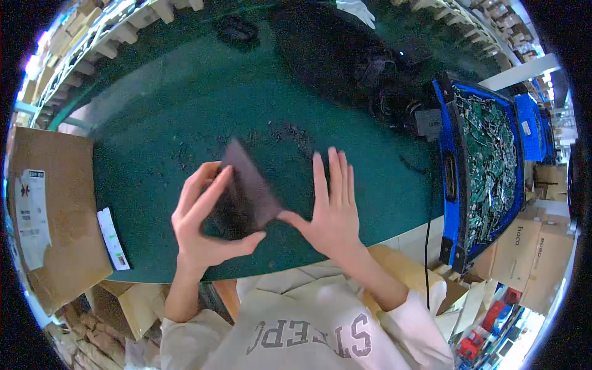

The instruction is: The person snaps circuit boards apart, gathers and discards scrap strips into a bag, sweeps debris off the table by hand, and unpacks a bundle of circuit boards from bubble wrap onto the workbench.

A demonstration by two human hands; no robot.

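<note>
A dark, box-like piece [251, 185] with a flat greyish-brown face is tilted above the green work surface, blurred by motion. My left hand [200, 216] curves round its left side, with fingertips on the upper edge and the thumb beneath. Fingers stretched and spread, my right hand [334, 216] is to the right of the piece; its thumb tip meets or nearly meets the lower right corner. Small dark bits [290, 134] lie scattered on the green mat [154, 117] beyond both hands. What the piece is exactly cannot be made out.
A cardboard box [61, 209] stands at the left, beside a white labelled strip [113, 239]. On the right is a blue crate [452, 179] full of green circuit boards [490, 154]. A black heap [345, 55] with cables and a white glove [357, 9] lie at the back.
</note>
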